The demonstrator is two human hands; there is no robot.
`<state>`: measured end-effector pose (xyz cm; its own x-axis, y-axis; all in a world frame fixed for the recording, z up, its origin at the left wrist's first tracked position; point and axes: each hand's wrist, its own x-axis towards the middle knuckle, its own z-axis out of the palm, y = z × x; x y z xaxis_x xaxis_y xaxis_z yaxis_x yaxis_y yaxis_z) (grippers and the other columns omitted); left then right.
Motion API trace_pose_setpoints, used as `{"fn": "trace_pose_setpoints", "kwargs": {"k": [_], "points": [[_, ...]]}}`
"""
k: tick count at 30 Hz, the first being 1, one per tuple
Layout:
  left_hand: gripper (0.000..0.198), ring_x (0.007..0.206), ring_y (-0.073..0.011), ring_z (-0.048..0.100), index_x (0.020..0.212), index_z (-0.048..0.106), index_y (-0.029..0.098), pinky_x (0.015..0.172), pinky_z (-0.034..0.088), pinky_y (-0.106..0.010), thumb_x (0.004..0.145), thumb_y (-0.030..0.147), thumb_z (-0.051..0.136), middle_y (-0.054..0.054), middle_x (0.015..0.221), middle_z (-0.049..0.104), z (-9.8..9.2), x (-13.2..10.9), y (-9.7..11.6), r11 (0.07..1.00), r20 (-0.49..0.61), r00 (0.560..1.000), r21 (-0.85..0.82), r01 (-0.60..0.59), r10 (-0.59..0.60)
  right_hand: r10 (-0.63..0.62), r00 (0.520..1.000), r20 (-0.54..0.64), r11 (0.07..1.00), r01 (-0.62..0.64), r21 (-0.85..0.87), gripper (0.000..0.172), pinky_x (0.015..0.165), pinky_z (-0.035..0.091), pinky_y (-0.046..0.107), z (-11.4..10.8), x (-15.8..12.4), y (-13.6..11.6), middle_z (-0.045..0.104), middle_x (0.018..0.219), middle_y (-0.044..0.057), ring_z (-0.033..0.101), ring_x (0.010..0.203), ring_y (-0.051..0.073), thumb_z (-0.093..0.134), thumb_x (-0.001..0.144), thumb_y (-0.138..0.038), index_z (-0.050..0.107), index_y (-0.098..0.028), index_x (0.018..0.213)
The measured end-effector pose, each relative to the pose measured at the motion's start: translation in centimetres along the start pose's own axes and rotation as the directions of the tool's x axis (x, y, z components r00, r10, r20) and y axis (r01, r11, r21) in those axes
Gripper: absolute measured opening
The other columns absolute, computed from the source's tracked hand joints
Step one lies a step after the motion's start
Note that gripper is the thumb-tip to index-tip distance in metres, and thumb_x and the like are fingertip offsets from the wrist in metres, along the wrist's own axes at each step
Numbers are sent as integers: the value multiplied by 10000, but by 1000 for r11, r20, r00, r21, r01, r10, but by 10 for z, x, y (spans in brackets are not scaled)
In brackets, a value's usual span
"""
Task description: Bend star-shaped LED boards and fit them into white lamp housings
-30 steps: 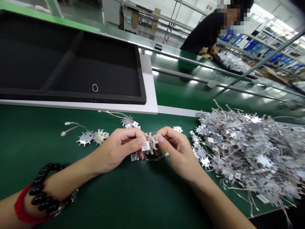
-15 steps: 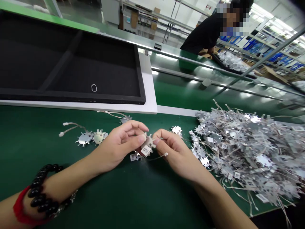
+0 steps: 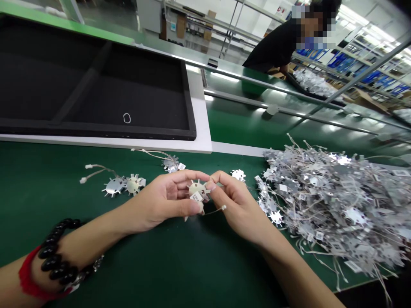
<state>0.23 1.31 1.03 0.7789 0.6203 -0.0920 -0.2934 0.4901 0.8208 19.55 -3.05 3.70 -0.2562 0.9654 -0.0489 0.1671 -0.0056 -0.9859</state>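
Observation:
Between both hands is a round, toothed metal plate (image 3: 196, 188) with a white label and a thin wire ending in a small white connector. My left hand (image 3: 170, 192) curls around its left side, thumb at the lower edge and fingers behind. The thumb and index finger of my right hand (image 3: 231, 196) pinch the plate's right edge. Beyond my left hand lies another toothed plate (image 3: 171, 163) with wires. Two joined plates (image 3: 123, 185) with paired connectors rest further left. A single plate (image 3: 238, 175) lies just past my right hand.
A large heap of wired metal plates (image 3: 334, 201) covers the right of the green table (image 3: 192, 265). A black-framed tray (image 3: 144, 132) on a white board stands at the back left. Behind a metal rail (image 3: 289, 112), a person in black (image 3: 272, 45) leans over another bench.
The held plate has turned and shifted slightly. My left thumb has moved down to its lower edge, and my left fingers have stretched toward my right hand. My right hand has barely moved.

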Motion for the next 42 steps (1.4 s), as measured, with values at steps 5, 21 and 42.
{"fn": "trace_pose_setpoints", "kwargs": {"k": [5,21,42], "points": [[355,813,-143,764,1246,709,216,630,589,-137,901,168,780,-23,871,773,2,-1,5,998,-21,1000,66,1,0,58,998,30,996,-59,61,305,557,397,233,-6,0,2,542,662,-32,493,580,101,567,1006,-427,545,-191,814],[289,771,-80,752,1204,745,297,654,549,-83,928,218,774,18,896,790,-2,-3,2,995,59,997,91,-50,45,269,949,163,945,-293,148,383,458,213,216,-11,-2,-9,477,629,-37,334,516,71,584,956,-497,520,-183,746],[247,663,-64,710,1093,733,184,626,547,-111,863,125,804,27,774,776,2,2,7,997,-92,995,67,35,-29,201,976,82,978,-205,45,298,498,212,234,-20,-2,-6,485,627,-38,317,557,81,764,862,-477,744,-183,905]]}}
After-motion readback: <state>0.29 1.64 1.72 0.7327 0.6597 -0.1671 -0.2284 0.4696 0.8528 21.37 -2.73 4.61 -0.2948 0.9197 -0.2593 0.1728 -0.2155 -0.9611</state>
